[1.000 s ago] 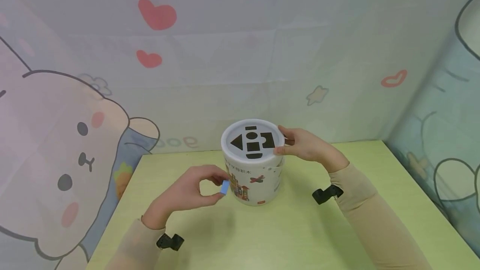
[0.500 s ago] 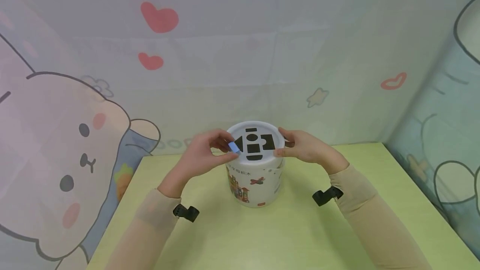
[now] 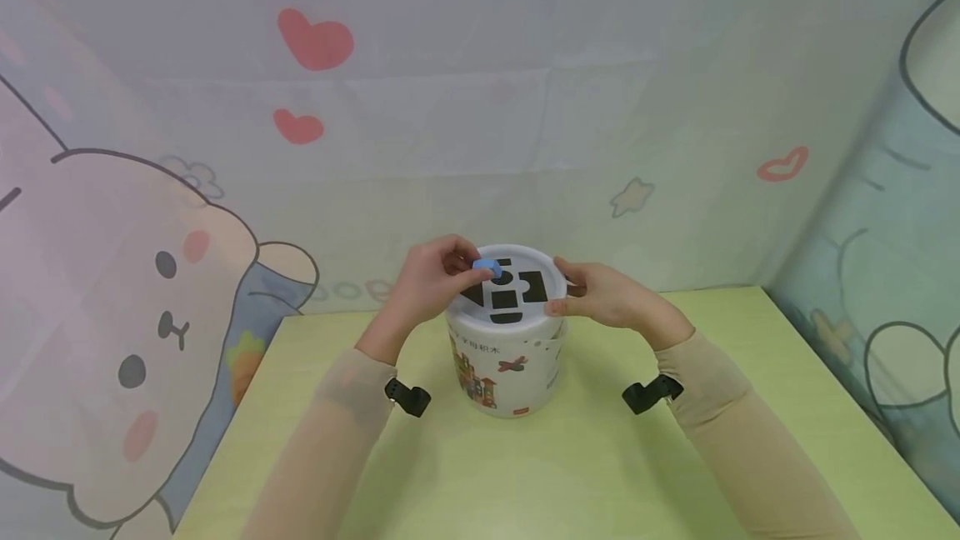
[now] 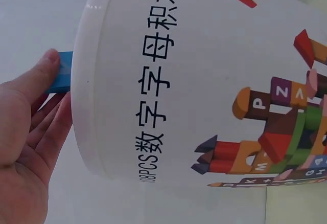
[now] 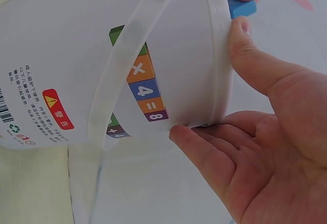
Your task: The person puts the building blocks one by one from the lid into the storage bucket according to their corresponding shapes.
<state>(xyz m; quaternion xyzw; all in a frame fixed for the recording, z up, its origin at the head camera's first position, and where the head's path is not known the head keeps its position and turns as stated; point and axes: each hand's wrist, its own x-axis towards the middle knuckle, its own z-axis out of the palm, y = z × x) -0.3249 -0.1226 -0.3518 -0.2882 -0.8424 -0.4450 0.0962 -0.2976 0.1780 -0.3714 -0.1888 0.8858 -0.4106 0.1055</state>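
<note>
My left hand (image 3: 431,277) pinches a small blue block (image 3: 487,267) between thumb and fingers, over the far left part of a white lid (image 3: 528,317). Cut into this lid are several dark shaped holes, among them a triangle, a square and a circle; the block partly covers the circle. The lid sits on a white round bucket (image 3: 510,373) printed with toy blocks. At the bucket's right side, my right hand (image 3: 615,294) grips the lid's edge, thumb on top and fingers around the side. In the left wrist view the blue block (image 4: 64,73) stands just above the rim.
The bucket stands upright on a light green table (image 3: 480,482). A pale strap handle (image 5: 122,55) lies against its side in the right wrist view. Close behind the table hangs a printed cloth (image 3: 450,148) with hearts and a cartoon animal.
The left hand has carried the blue block up from beside the bucket and rightward over the lid, towards the round hole. The right hand has kept its place on the rim.
</note>
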